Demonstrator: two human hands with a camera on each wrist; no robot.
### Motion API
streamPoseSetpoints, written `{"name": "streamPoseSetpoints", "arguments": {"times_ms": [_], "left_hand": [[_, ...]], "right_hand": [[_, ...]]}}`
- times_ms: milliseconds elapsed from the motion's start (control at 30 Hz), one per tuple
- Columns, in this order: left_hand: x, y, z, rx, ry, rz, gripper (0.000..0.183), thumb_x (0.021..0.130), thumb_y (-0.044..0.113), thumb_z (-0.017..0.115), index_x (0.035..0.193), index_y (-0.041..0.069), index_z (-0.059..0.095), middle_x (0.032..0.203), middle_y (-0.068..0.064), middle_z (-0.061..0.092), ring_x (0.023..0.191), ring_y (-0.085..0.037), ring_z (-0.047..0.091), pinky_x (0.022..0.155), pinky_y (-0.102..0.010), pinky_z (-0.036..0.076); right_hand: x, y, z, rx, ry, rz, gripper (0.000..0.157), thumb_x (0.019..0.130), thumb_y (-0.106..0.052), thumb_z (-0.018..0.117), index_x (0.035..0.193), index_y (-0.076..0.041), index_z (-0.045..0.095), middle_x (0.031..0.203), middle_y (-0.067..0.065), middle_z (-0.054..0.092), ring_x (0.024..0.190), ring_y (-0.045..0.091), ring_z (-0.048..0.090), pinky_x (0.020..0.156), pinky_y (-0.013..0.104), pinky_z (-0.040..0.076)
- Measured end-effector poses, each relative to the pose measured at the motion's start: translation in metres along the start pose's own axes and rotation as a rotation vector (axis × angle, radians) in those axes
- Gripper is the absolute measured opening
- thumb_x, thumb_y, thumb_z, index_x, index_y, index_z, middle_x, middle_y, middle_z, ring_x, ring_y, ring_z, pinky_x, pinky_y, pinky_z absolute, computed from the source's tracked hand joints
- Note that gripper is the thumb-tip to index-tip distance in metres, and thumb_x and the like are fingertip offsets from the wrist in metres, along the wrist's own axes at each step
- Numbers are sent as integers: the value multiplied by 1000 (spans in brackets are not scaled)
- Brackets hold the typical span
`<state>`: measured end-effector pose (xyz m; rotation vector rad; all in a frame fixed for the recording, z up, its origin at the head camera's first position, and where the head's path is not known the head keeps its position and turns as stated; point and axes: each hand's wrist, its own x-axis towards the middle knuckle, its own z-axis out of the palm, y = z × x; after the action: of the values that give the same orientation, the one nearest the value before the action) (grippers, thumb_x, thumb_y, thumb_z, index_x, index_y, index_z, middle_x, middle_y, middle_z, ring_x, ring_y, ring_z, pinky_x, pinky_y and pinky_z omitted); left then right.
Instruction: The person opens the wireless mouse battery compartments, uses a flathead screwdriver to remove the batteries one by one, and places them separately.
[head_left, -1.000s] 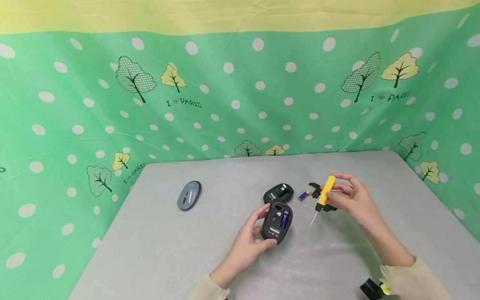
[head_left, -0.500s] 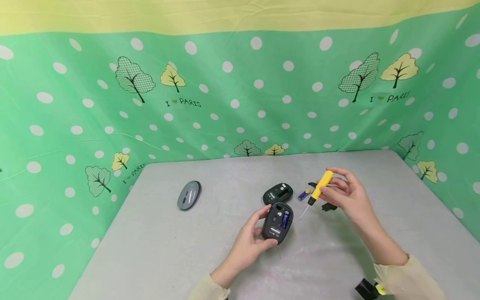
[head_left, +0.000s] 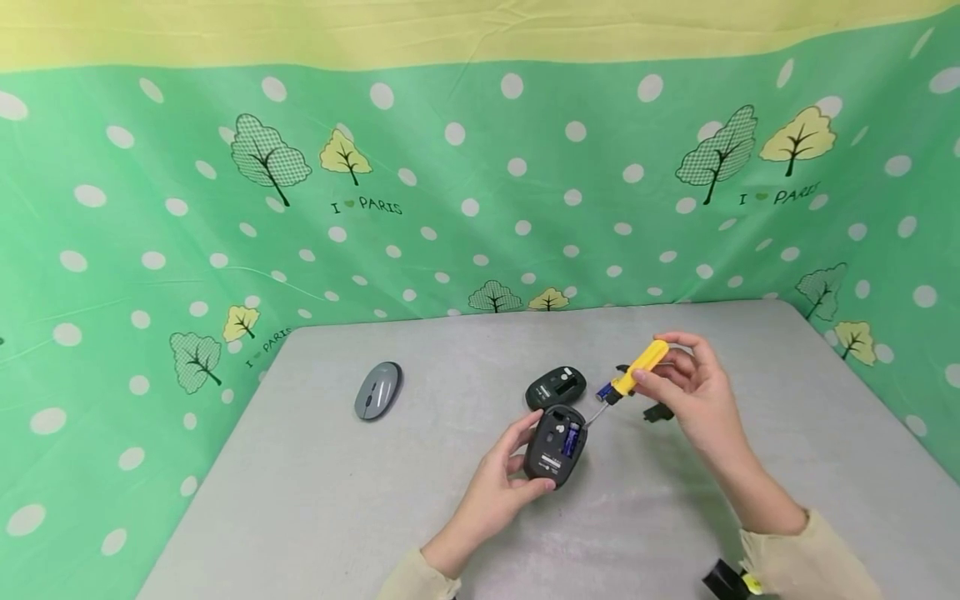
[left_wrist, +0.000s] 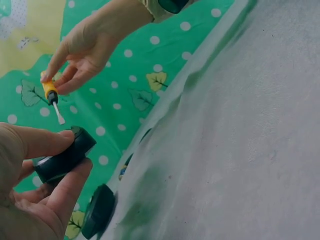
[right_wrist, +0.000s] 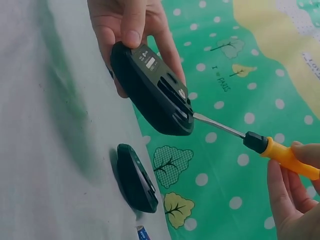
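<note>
My left hand (head_left: 498,475) grips a black computer mouse (head_left: 546,467) by its edges, underside facing up. Its battery compartment lies uncovered, with a blue battery (head_left: 571,440) inside. In my right hand (head_left: 701,396) is a yellow-handled screwdriver (head_left: 642,368), pinched by the handle and slanting down to the left. In the right wrist view the flat metal tip (right_wrist: 197,116) is right at the end of the held mouse (right_wrist: 145,95), beside the open compartment. The left wrist view has the blade (left_wrist: 59,114) just above the mouse (left_wrist: 65,157).
Behind the held mouse, a second black mouse (head_left: 555,388) lies underside up on the grey table (head_left: 315,500). A loose blue battery (head_left: 603,392) and black plastic pieces (head_left: 658,412) lie to its right. Farther left sits a grey mouse (head_left: 378,390). A polka-dot cloth (head_left: 420,167) hangs behind.
My right hand has brought the screwdriver leftward, from beside the black plastic pieces to the held mouse's edge. The left hand and its mouse have barely moved.
</note>
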<state>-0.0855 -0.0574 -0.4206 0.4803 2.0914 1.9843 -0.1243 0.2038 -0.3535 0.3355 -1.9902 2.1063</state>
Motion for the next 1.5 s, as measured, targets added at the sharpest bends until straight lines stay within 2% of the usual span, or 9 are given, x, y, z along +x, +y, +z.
{"name": "streamPoseSetpoints", "arguments": {"times_ms": [133,333,467,733,833,967,1233,1333,1500], "left_hand": [[0,-1,0,-6,-7,1,81,82,-6,70,153,15,37,148,-27,44,114,-39,64,80,-22,61],[0,-1,1,-18,-9,0,81,82,-6,70,153,15,37,147,-27,44,111,-39,65,79,-23,61],[0,-1,1,-45,-5,-11,81,81,-6,70,153,14,36,146,-28,42,109,-38,66,81,-23,61],[0,-3,-1,-70,32,-30,81,81,-6,71,152,15,38,145,-26,42,100,-31,69,79,-21,60],[0,0,0,-66,22,-7,81,79,-9,69,151,15,39,145,-25,43,100,-31,70,78,-23,61],[3,8,2,-21,5,22,80,80,-8,69,150,18,41,146,-23,45,102,-33,70,80,-26,62],[9,15,-6,26,30,3,75,82,-5,69,149,15,42,143,-25,46,104,-40,69,81,-26,62],[10,15,-9,10,38,-11,76,82,-4,68,150,16,41,144,-25,46,105,-39,68,82,-27,62],[12,14,-9,-7,45,-16,75,82,-4,69,150,14,41,146,-25,46,108,-39,67,83,-27,62]], "right_hand": [[-1,1,4,-81,24,-51,43,89,7,66,124,-13,49,97,-4,67,87,6,68,74,22,62],[-3,-1,12,-287,62,-119,46,86,8,70,125,1,46,96,-10,65,86,3,66,71,19,61],[-7,-3,17,-338,57,-137,47,85,9,70,123,2,44,96,-11,64,85,0,68,71,19,61],[-12,2,28,-359,-14,-262,45,80,13,73,116,7,47,94,-15,67,80,3,72,68,22,62],[-13,8,33,-285,-92,-268,46,81,18,68,120,9,45,90,-11,68,77,4,72,66,26,63],[-13,14,38,-218,-116,-233,46,86,16,64,125,7,42,86,-5,68,73,8,72,62,31,63],[-8,13,36,-156,-45,-232,45,88,15,62,125,8,38,91,-5,70,77,9,72,65,29,63],[-5,8,34,-168,20,-291,46,87,17,62,125,8,38,94,-6,70,80,6,71,67,24,62],[-3,2,31,-308,85,-414,50,82,21,64,124,14,37,98,-16,66,86,-3,68,68,12,59]]}}
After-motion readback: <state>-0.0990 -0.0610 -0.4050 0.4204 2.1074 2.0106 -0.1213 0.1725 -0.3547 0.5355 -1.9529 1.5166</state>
